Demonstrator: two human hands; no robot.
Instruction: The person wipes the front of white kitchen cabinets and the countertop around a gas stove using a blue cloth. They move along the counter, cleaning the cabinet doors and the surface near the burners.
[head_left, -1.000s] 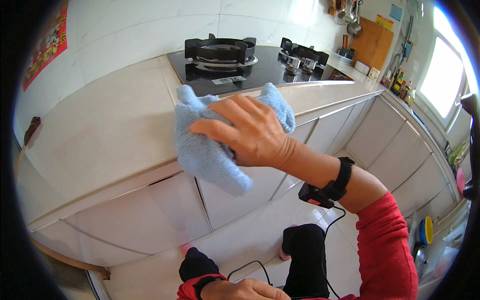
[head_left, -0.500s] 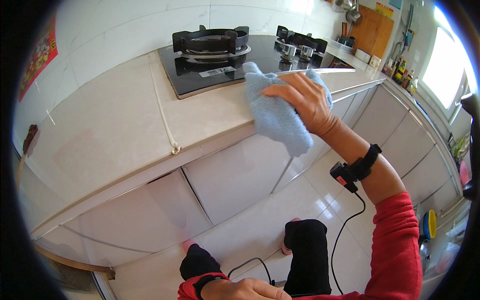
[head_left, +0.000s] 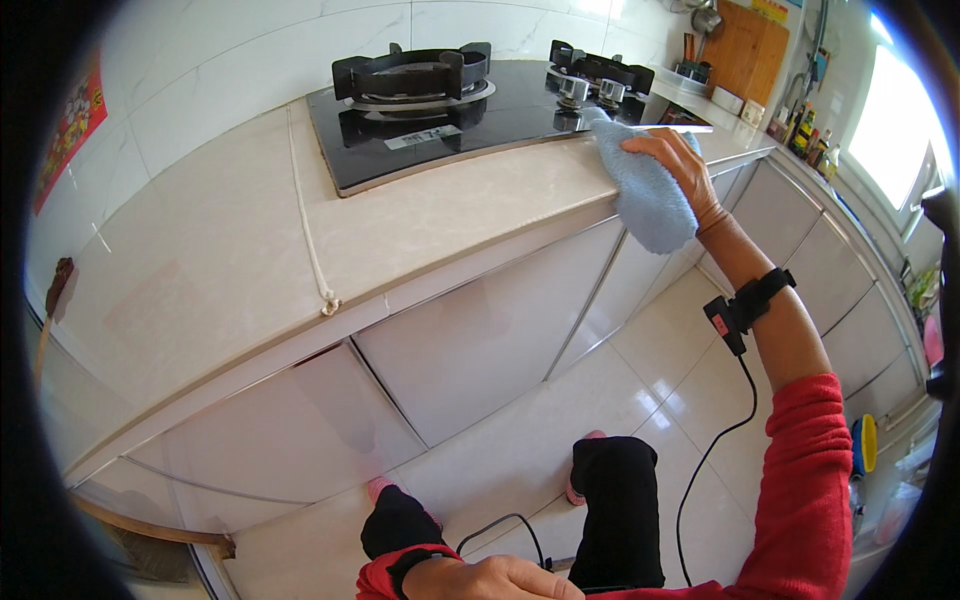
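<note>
My right hand (head_left: 684, 172) grips a light blue cloth (head_left: 648, 200) at the front edge of the beige countertop (head_left: 480, 205). Part of the cloth lies on the counter, and the rest hangs over the edge in front of the cabinet doors. Just behind it is a black glass gas stove (head_left: 490, 120) with two burners and two silver knobs. Low in the view, my left hand (head_left: 505, 576) rests in front of my body, away from the counter. The lower edge cuts off its fingers, so their pose is hidden.
A pale cord (head_left: 312, 235) runs across the counter left of the stove. White cabinets (head_left: 480, 330) stand below. Bottles (head_left: 805, 140) and a wooden cutting board (head_left: 750, 60) are at the far right. A black cable (head_left: 705, 450) hangs from the band on my right forearm.
My right hand has slid the cloth rightward along the counter's front edge, beyond the stove's middle. My left hand stays in about the same place.
</note>
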